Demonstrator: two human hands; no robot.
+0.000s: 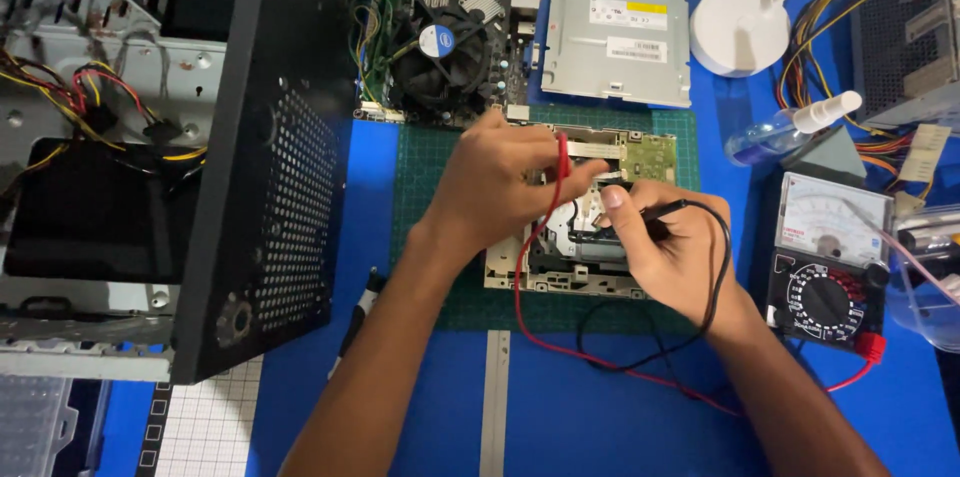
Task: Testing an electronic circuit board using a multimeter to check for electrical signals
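Left hand: left hand (500, 187) curled closed, fingers pinching the red probe (562, 159) near its upper end; probe stands roughly upright, tip hidden behind the fingers, down on the opened drive.
Right hand: right hand (655, 247) closed around the black probe (660, 209), thumb raised on top; probe lies nearly level, pointing right; tip not visible.
Work piece: opened optical drive (575, 247), cover off, directly under both hands; its green circuit board (650, 157) shows just above the right hand.
Support: drive sits on a green cutting mat (425, 197), mat on the blue table (600, 417).
Leads: red lead (520, 307) drops from the left hand, loops below both wrists; black lead (715, 277) arcs around the right wrist.
Meter: analogue multimeter (830, 272) just right of the right hand, dial face up.
Above hands: motherboard with fan (440, 47); silver closed drive (615, 32) beside it.
Left of left hand: open black computer case (270, 157), well apart.
Far right: spray bottle (790, 127) and white lamp base (740, 27), above the meter.
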